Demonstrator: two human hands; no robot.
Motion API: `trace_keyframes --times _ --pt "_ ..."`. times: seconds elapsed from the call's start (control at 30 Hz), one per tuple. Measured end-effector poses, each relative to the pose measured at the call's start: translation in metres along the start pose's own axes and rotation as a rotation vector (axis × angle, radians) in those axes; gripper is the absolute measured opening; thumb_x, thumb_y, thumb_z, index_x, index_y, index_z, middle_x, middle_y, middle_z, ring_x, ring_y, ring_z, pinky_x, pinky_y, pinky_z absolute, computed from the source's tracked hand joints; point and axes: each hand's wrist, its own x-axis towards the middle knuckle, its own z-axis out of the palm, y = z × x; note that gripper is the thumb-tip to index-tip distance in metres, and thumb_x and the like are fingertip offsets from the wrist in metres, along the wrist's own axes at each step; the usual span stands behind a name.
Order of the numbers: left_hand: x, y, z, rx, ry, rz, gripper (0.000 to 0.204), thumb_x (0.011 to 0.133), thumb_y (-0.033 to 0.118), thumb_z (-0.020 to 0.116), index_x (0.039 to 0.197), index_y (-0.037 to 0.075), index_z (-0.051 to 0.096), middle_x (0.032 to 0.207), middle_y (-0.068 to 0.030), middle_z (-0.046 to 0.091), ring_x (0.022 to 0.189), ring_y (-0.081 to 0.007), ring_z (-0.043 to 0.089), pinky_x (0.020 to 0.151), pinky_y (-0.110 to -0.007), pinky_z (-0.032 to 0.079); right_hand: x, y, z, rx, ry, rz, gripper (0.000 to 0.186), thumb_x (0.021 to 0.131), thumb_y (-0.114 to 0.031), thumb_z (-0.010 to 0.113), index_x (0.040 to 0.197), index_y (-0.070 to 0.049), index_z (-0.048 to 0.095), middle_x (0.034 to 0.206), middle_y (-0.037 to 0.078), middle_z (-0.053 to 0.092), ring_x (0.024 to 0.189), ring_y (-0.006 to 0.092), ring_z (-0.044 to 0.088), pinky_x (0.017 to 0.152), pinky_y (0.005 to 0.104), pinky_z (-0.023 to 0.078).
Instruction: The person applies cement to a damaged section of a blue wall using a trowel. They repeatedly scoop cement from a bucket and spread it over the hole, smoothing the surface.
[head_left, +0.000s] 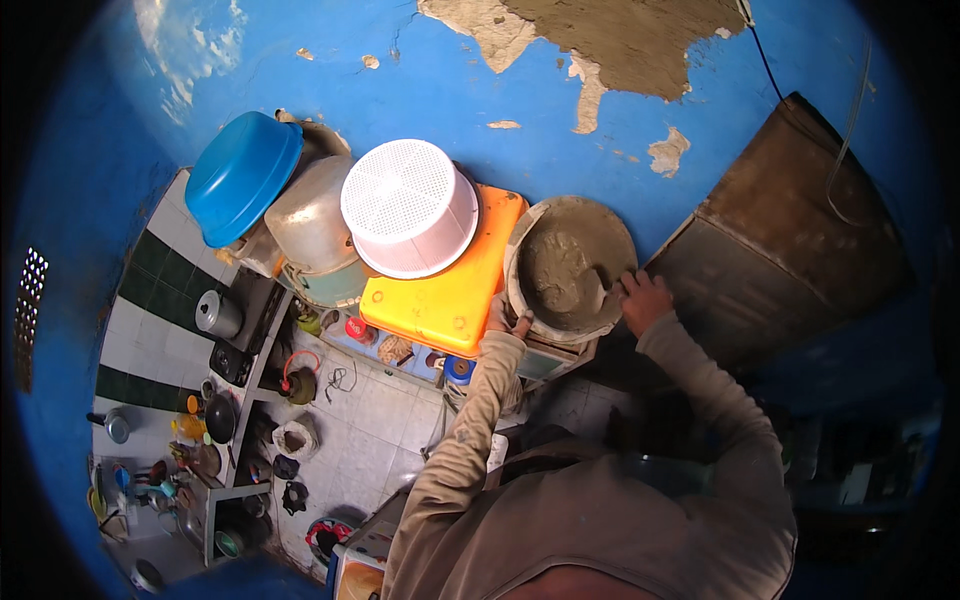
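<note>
Left hand (508, 317) grips bucket (514, 272) at 8 o'clock, right hand (645, 300) at 4; uneven pull could slop wet mortar (553, 262) out.

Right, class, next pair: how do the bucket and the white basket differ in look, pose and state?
The bucket sits mouth up, whereas the white basket is upside down, its holed base on top. The bucket is caked grey-brown, while the white basket is pale and looks far cleaner. The bucket holds a wet mix; the white basket shows nothing on its base. Both are round.
</note>
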Motion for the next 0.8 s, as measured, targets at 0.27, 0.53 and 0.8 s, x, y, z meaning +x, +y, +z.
trace_keyframes --times 0.27,0.53,0.8 --pt "-0.005 -0.005 -0.005 0.127 0.027 -0.006 0.045 0.073 0.000 0.065 0.112 0.003 0.043 0.089 -0.0029 0.051 0.077 -0.0095 0.046 0.071 -0.021 0.039 -0.013 -0.068 -0.015 0.426 -0.020 0.310 0.032 0.072 -0.008 0.062 0.104 -0.009 0.063 0.095 0.008 0.049 0.092 0.0276 0.049 0.072 0.0393 0.045" --pt "-0.003 -0.002 0.001 0.091 0.059 0.056 0.038 0.073 0.003 0.066 0.104 0.004 0.044 0.081 -0.0015 0.049 0.071 -0.0107 0.044 0.066 -0.024 0.040 -0.003 -0.104 0.008 0.791 0.175 0.783 0.028 0.077 -0.014 0.064 0.103 -0.004 0.064 0.098 0.013 0.057 0.095 0.0315 0.054 0.079 0.0400 0.045" --pt "0.019 -0.010 0.005 0.022 0.045 0.032 0.043 0.078 0.001 0.062 0.115 0.001 0.041 0.098 -0.0083 0.056 0.088 -0.0156 0.053 0.079 -0.027 0.043 -0.030 -0.078 0.022 1.386 0.483 0.868 0.035 0.079 -0.009 0.064 0.109 0.008 0.056 0.098 0.012 0.056 0.089 0.0197 0.056 0.079 0.0293 0.044"
